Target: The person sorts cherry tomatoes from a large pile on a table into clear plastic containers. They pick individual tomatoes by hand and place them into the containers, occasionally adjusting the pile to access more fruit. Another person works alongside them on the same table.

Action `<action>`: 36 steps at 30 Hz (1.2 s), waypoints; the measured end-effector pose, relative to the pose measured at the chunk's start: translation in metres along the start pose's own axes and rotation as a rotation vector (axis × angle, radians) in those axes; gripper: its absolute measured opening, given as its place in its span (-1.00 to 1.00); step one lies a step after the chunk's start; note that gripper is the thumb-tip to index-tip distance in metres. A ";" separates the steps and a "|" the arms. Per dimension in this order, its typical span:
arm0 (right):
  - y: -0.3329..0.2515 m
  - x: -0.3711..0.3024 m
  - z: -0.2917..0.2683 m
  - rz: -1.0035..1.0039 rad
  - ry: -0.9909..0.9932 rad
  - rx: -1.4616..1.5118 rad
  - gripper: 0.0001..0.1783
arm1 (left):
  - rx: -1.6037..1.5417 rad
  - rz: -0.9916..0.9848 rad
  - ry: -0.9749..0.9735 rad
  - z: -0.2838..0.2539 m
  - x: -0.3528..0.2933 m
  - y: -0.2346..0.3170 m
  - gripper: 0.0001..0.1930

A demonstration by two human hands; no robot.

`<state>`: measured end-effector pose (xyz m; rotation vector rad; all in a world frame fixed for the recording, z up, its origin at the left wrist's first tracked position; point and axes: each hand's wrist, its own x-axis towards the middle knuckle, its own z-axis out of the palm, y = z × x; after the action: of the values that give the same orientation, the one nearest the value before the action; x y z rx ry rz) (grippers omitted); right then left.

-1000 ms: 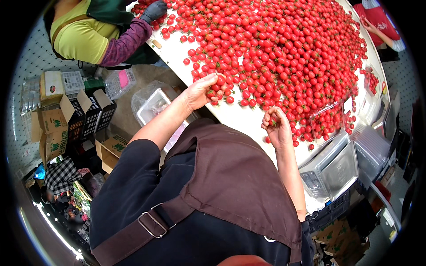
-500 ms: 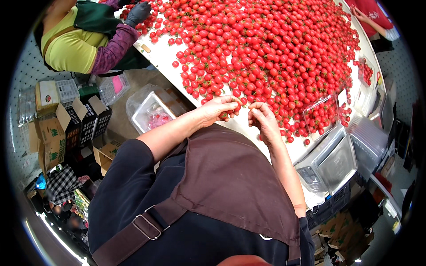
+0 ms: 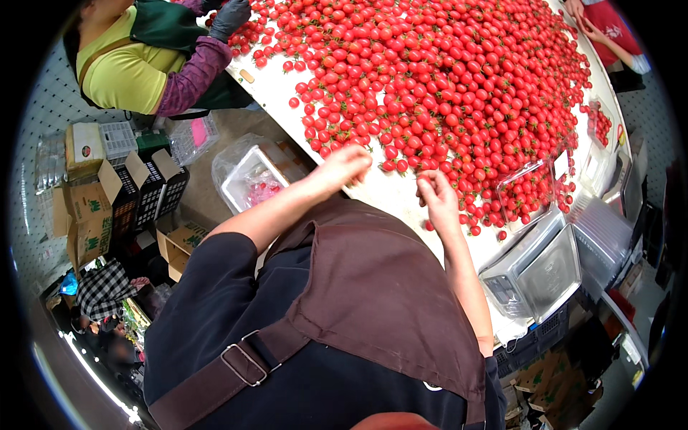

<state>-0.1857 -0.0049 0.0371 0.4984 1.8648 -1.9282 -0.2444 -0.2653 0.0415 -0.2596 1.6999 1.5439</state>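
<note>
Ripe red cherry tomatoes (image 3: 466, 86), many with green calyxes, lie in a broad heap on the white table (image 3: 387, 204). My left hand (image 3: 345, 168) is at the heap's near edge, back upward and slightly blurred. Its fingers are curled in, and its palm is hidden. To its right, over the bare near strip of the table, my right hand (image 3: 438, 197) is closed, with thumb and fingertips drawn together. No tomato shows in either hand, and what they may hold cannot be made out. Loose tomatoes (image 3: 395, 165) lie between the two hands.
A clear plastic box (image 3: 527, 188) of tomatoes stands at the right, near stacked clear containers (image 3: 534, 265). At left is a white bin (image 3: 254, 179) in plastic, beside cartons (image 3: 89, 215) and black crates (image 3: 147, 183). One co-worker's gloved hand (image 3: 231, 18) and another's bare hand (image 3: 589, 29) are across the table.
My left hand has turned palm down and moved slightly left; the tomatoes seen in it are now out of sight. My right hand has drawn away from it. The whole view has shifted slightly.
</note>
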 end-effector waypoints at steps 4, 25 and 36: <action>0.000 0.004 -0.014 0.017 0.115 0.203 -0.78 | 0.430 0.283 0.555 -0.074 0.021 -0.023 -0.84; -0.003 0.000 -0.010 0.046 0.158 0.255 -0.79 | 0.025 0.199 0.284 -0.107 0.031 -0.006 -0.68; -0.003 0.003 -0.012 0.069 0.152 0.302 -0.80 | -0.594 0.060 0.083 -0.117 0.007 0.000 -0.69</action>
<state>-0.1897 0.0071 0.0373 0.8116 1.6224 -2.1895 -0.2983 -0.3685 0.0284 -0.5849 1.2778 2.0822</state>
